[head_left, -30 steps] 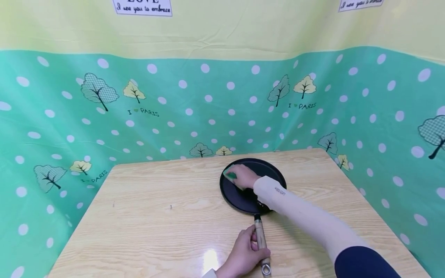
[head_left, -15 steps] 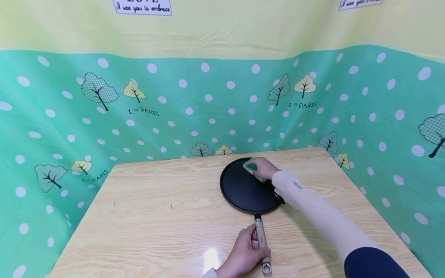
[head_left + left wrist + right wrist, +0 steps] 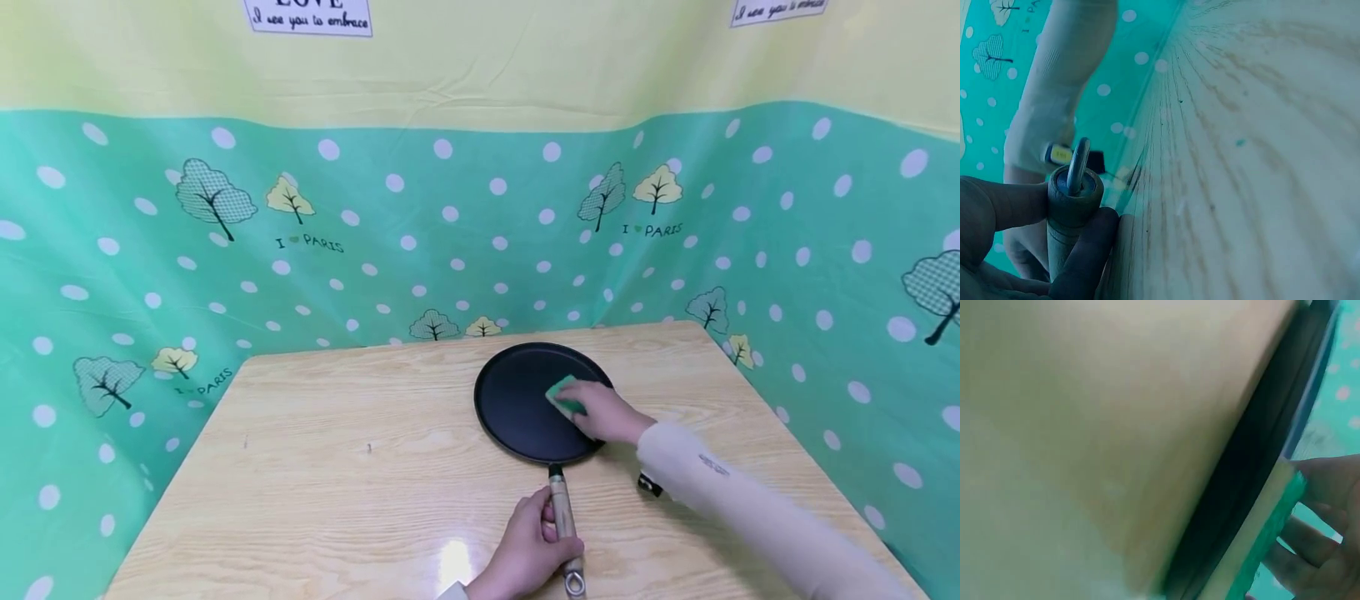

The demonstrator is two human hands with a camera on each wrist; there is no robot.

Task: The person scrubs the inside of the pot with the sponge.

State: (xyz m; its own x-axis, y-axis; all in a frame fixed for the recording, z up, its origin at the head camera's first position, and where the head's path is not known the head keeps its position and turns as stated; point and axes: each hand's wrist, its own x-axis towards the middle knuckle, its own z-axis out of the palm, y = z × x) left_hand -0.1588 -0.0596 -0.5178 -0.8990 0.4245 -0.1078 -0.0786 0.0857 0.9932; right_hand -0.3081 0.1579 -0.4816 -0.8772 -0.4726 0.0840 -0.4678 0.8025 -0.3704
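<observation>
A round black flat pan lies on the table, its wooden handle pointing toward me. My left hand grips that handle near its metal hanging ring. Thumb and fingers close around the handle's wood in the left wrist view. On the right half of the pan, my right hand holds a sponge with a green scouring layer on top. Close up in the right wrist view, the fingers pinch the sponge, its yellowish side against the dark pan.
The light wood-grain table carries two small marks left of the pan. Behind and to the sides hangs a green dotted curtain meeting the table's far edge. A small black device sits under my right wrist.
My right hand has carried the sponge across the pan, from its left side to the upper right, then down toward the near right. The left hand and the pan have stayed put.
</observation>
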